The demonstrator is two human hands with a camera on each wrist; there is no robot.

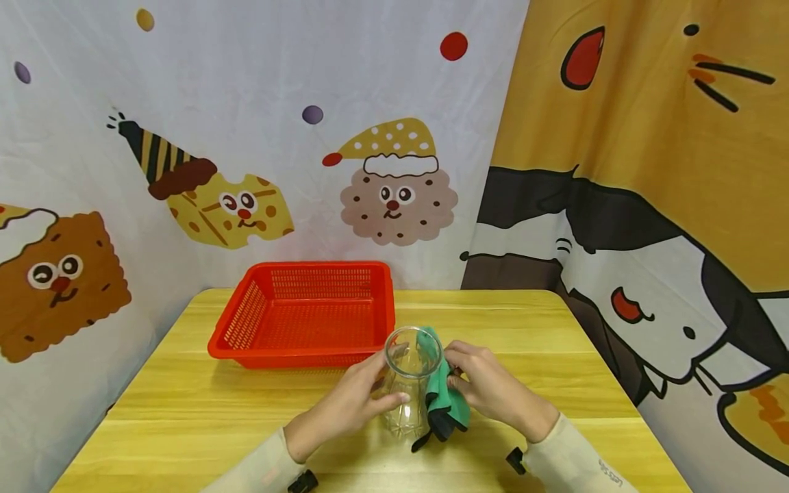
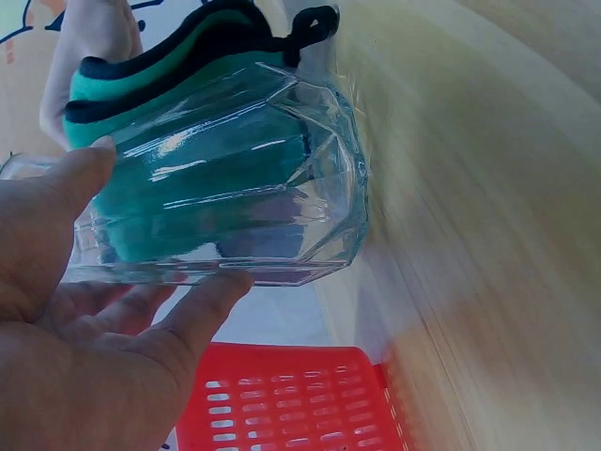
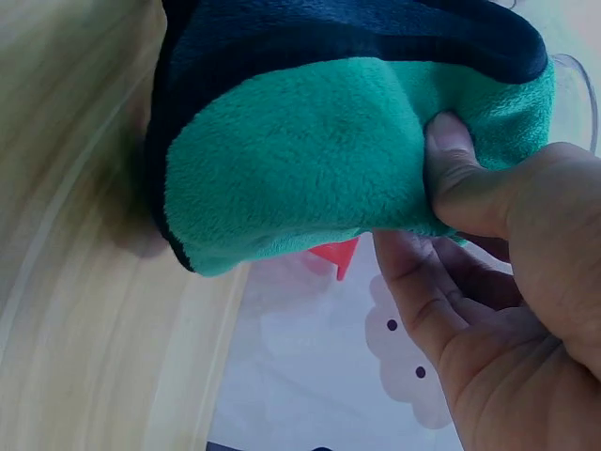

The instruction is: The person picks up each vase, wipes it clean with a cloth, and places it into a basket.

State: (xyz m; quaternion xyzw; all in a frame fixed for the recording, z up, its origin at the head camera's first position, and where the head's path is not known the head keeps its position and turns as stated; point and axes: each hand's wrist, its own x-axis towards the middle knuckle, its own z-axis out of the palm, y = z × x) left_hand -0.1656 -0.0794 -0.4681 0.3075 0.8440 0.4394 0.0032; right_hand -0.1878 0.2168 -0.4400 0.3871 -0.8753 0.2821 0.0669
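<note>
A clear glass vase (image 1: 403, 418) with a round rim and a faceted lower body stands near the front middle of the table. From its left side my left hand (image 1: 351, 404) grips it, thumb on the near face and fingers behind. My right hand (image 1: 493, 387) pinches a green cloth (image 3: 291, 160) with dark edging between thumb and fingers. The cloth lies against the vase's right side, its lower end bunched and a dark hanging loop (image 2: 310, 26) sticking out. Through the glass in the left wrist view, the green of the cloth shows.
Behind my left hand sits a red plastic basket (image 1: 320, 322) with perforated walls. The wooden table (image 1: 185, 424) has a light grain. A cartoon-printed curtain (image 1: 259, 61) hangs behind and to the right of it.
</note>
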